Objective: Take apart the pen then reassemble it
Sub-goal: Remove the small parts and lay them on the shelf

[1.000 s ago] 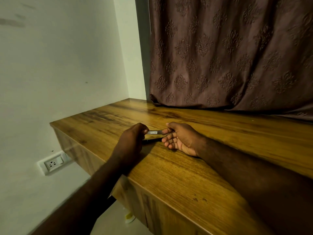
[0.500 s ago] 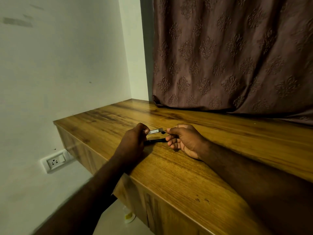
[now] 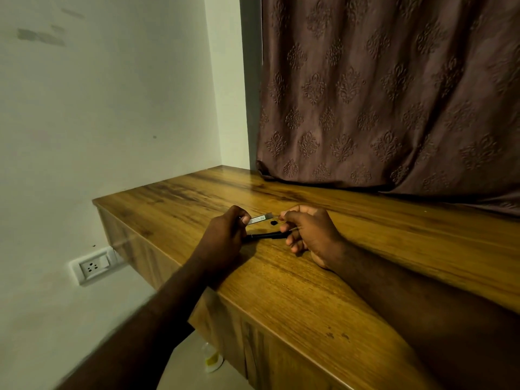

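Fingers [image 3: 245, 220] of left hand [image 3: 222, 239] and right hand [image 3: 312, 233] pinch pen [image 3: 260, 219], near counter [image 3: 309, 294] edge.

Curtain [image 3: 394, 94] close behind, wall [image 3: 98, 108] left, open countertop [image 3: 422, 249] rightward.

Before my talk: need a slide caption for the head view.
Left hand grips a pale pen barrel, right hand at its tip, black piece below, on wooden counter.

Black speck [image 3: 272, 222] is too small to identify; possibly a cap.
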`<state>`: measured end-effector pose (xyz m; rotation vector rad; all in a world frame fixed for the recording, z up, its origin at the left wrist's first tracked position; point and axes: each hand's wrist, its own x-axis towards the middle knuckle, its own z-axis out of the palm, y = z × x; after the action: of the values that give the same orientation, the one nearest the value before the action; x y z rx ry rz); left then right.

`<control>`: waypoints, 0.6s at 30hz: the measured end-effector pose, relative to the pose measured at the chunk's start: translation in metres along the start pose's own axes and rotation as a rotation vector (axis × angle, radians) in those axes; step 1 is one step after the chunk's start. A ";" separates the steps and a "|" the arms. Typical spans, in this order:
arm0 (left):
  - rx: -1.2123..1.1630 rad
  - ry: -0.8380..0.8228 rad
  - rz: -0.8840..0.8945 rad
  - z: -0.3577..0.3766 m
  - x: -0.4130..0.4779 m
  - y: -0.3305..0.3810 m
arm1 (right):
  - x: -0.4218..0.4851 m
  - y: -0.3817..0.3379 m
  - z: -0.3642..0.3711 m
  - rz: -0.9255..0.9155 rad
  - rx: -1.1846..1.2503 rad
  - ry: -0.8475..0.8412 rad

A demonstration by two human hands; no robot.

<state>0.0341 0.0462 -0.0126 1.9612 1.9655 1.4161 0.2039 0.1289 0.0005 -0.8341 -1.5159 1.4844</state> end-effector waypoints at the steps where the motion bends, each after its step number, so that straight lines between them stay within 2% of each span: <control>1: -0.010 0.000 -0.001 0.000 0.000 0.000 | 0.001 0.000 0.000 0.001 -0.005 0.017; 7: -0.067 0.008 -0.027 -0.001 -0.001 0.000 | 0.002 0.001 -0.006 -0.011 0.018 0.051; 13: -0.108 -0.008 -0.071 -0.002 -0.001 0.003 | 0.009 -0.006 -0.022 -0.119 0.048 0.234; 18: -0.116 0.024 -0.087 -0.001 -0.001 0.004 | 0.015 -0.007 -0.029 -0.147 0.029 0.290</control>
<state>0.0364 0.0441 -0.0103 1.7963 1.9062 1.5021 0.2245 0.1550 0.0082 -0.8600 -1.3068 1.2179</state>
